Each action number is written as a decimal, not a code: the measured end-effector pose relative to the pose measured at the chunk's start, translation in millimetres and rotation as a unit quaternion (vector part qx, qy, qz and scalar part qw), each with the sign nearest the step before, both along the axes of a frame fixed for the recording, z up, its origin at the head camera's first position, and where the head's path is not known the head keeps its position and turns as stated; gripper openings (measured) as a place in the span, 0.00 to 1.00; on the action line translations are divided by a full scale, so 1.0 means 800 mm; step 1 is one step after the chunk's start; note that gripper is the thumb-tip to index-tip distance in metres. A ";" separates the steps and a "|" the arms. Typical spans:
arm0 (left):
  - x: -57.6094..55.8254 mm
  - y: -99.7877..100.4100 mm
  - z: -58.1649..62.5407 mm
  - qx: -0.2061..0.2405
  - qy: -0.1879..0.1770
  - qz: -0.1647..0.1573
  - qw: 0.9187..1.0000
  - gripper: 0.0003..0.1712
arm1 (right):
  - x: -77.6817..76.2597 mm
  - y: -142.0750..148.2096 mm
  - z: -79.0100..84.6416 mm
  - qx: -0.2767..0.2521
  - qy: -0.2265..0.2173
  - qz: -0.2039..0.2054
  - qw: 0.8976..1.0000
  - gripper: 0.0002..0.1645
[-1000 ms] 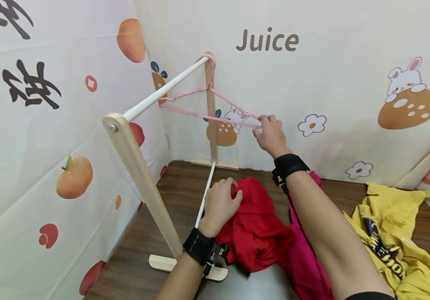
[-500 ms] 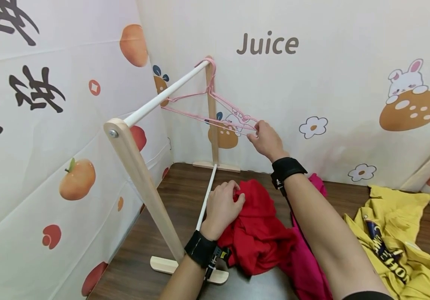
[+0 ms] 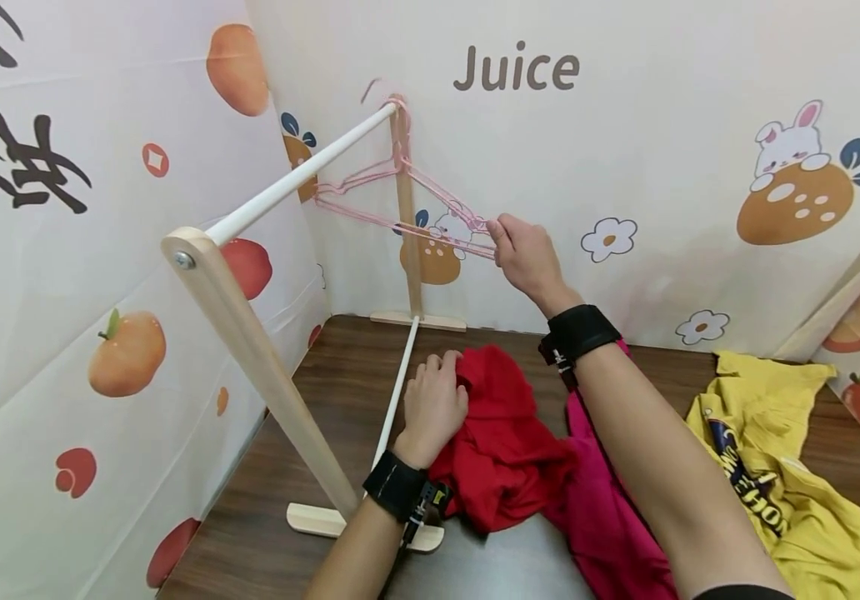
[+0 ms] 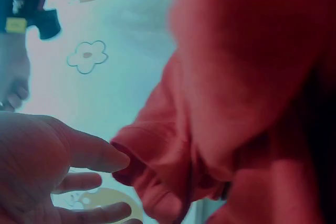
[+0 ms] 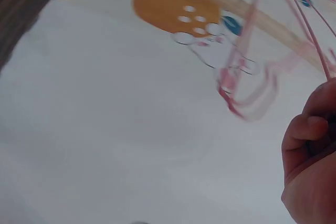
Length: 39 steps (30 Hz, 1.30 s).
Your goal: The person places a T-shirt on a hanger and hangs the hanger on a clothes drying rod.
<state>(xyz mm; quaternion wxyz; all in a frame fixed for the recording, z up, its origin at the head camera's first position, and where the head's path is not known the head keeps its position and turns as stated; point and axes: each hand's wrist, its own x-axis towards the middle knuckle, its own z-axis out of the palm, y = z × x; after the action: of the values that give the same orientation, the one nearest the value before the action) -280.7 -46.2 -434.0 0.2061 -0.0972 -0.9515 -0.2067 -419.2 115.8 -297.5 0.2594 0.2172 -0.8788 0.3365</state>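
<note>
My right hand (image 3: 527, 260) grips the near corner of a thin pink clothes hanger (image 5: 314, 38), fingers curled round it in the right wrist view. In the head view, a hook shows raised above the far end of the rack's white rail (image 3: 302, 171). Another pink hanger (image 3: 407, 125) hangs on the rail there, overlapping the first. My left hand (image 3: 433, 406) is at the left side of a crumpled red garment (image 3: 501, 450). Seen from the left wrist, its thumb and fingers are extended, the thumb tip right at the edge of the red cloth (image 4: 157, 145).
The wooden rack post (image 3: 261, 367) stands at the near left on a flat foot (image 3: 313, 518). A magenta garment (image 3: 610, 508) lies under my right forearm. Farther right is a yellow garment (image 3: 775, 425) with dark lettering. Printed wall sheets enclose the table's back and left.
My right hand has closed more firmly on the hanger's corner, and a hook has risen above the rail. The left hand stays by the red garment. The head view has shifted slightly.
</note>
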 end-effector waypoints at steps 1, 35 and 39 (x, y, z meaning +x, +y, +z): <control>-0.001 0.000 -0.002 0.001 -0.004 0.002 1.000 0.25 | 0.005 0.003 0.005 -0.011 0.013 -0.001 1.000 0.25; 0.002 0.016 0.026 0.288 0.051 -0.073 0.953 0.14 | 0.202 0.205 -0.070 -0.205 -0.051 0.100 0.972 0.25; 0.010 0.014 0.039 0.279 0.049 -0.073 0.956 0.09 | 0.209 0.219 -0.072 -0.250 -0.049 0.121 0.959 0.23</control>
<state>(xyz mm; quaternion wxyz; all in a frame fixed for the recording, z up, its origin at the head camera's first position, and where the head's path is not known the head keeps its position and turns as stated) -272.4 -35.1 -402.9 0.2554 -0.1154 -0.8351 -0.4734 -251.8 290.9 -354.9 0.2198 0.2337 -0.7455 0.5843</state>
